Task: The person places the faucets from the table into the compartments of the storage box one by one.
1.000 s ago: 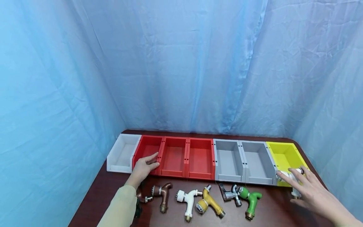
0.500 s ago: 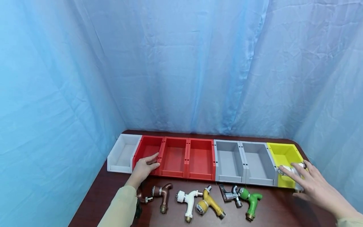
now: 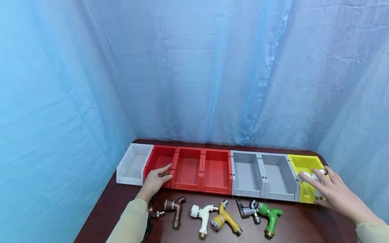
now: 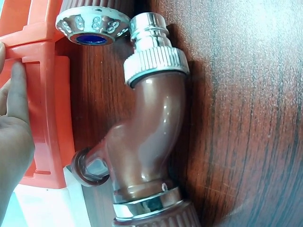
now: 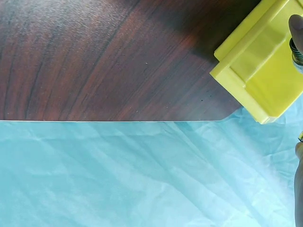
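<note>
My right hand point(image 3: 337, 197) holds a white tap point(image 3: 307, 176) over the front of the yellow bin point(image 3: 307, 191), fingers across its top. In the right wrist view, only the tap's threaded end point(image 5: 296, 53) shows beside the thumb, at the right edge. My left hand point(image 3: 153, 182) rests at the first red bin point(image 3: 161, 153), its fingers extended to the wall beside the second red bin. Below that hand lies a brown tap point(image 4: 147, 132) with a silver nozzle, partly hidden by the arm in the head view. Another brown tap point(image 3: 176, 211) lies to its right.
On the dark wooden table point(image 3: 299, 226) lie a white tap point(image 3: 204, 217), yellow tap point(image 3: 226, 218), chrome tap point(image 3: 249, 211) and green tap point(image 3: 272, 219). Behind them runs a row of bins: white bin point(image 3: 129, 180), red ones, grey bin point(image 3: 247, 192), another grey bin point(image 3: 281, 195), yellow. Blue curtains surround the table.
My right hand has carried the white tap slightly up and farther over the yellow bin. The left hand stays at the red bin. The head view has shifted a little.
</note>
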`<state>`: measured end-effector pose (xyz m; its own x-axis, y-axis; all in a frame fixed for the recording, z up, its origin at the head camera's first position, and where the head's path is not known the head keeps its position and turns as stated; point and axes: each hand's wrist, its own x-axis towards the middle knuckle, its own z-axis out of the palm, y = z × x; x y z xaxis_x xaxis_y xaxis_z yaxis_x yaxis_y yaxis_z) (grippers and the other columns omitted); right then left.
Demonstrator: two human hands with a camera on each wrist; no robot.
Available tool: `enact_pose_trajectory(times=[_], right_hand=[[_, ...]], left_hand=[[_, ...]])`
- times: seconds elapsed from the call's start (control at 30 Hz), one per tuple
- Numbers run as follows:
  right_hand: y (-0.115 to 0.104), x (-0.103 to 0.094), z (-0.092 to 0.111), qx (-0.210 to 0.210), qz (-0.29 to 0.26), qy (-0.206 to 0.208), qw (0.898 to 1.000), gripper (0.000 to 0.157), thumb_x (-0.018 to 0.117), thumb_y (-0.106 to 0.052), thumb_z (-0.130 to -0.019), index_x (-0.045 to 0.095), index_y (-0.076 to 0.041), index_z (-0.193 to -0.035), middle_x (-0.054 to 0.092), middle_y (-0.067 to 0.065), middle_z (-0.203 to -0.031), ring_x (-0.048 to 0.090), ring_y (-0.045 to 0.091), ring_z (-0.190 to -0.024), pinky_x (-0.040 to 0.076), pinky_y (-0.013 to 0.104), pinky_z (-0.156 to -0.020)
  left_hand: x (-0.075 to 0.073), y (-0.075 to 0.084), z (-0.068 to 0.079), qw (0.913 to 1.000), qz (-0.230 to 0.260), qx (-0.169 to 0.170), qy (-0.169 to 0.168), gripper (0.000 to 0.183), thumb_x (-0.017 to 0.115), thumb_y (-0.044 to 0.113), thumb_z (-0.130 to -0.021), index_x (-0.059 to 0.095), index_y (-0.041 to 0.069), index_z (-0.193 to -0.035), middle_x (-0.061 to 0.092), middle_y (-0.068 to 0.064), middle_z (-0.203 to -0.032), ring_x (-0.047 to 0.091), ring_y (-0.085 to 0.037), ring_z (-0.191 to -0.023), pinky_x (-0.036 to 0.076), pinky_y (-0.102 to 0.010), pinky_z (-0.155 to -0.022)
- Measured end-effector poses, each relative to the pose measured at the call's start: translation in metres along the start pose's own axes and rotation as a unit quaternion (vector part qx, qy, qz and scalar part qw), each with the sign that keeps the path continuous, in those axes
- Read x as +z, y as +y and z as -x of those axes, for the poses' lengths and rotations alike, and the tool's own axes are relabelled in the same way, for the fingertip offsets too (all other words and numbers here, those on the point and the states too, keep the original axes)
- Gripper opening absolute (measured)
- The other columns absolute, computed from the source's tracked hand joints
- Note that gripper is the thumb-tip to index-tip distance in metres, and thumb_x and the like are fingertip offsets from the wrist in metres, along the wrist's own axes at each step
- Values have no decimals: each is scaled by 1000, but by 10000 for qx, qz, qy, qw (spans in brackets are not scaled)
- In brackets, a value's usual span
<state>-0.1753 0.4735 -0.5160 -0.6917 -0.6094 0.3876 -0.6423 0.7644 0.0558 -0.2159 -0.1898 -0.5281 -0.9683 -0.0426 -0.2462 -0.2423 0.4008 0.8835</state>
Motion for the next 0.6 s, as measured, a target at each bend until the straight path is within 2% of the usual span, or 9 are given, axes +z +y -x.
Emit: enact_pose_trajectory(times=[0.1, 0.23, 0.4, 0.6], right_hand=[[3, 1, -2, 38, 2, -44, 10000, 88, 24, -77, -91, 51, -18, -151, 48, 28, -140, 32, 68, -127, 4, 66, -123], [7, 2, -4, 15, 12, -42, 10000, 87, 24, -76, -92, 50, -18, -151, 47, 28, -140, 30, 69, -128, 8, 70, -120], [13, 3, -8, -50, 20, -27, 10000, 88, 24, -76, -92, 51, -16, -150, 49, 27, -138, 36, 69, -121, 24, 78, -108], [23, 7, -10, -68, 71, -84, 9999, 92, 22, -79, -89, 51, -15, -149, 49, 27, -134, 39, 68, -115, 29, 78, -100]], left_hand=[[-1, -1, 1, 10000, 12, 14, 0, 59, 74, 21, -94, 55, 28, -149, 60, -13, -144, 47, -42, -138, 59, -49, -92], [-1, -2, 2, 10000, 36, 28, 1, 58, 74, 22, -94, 55, 28, -149, 61, -13, -144, 47, -42, -138, 59, -49, -92], [0, -2, 2, 10000, 12, 36, -3, 58, 74, 23, -95, 55, 29, -149, 61, -12, -143, 48, -41, -138, 59, -48, -92], [-1, -2, 2, 9999, -87, 58, 4, 58, 74, 25, -95, 55, 30, -149, 61, -11, -144, 46, -41, -139, 59, -48, -93]])
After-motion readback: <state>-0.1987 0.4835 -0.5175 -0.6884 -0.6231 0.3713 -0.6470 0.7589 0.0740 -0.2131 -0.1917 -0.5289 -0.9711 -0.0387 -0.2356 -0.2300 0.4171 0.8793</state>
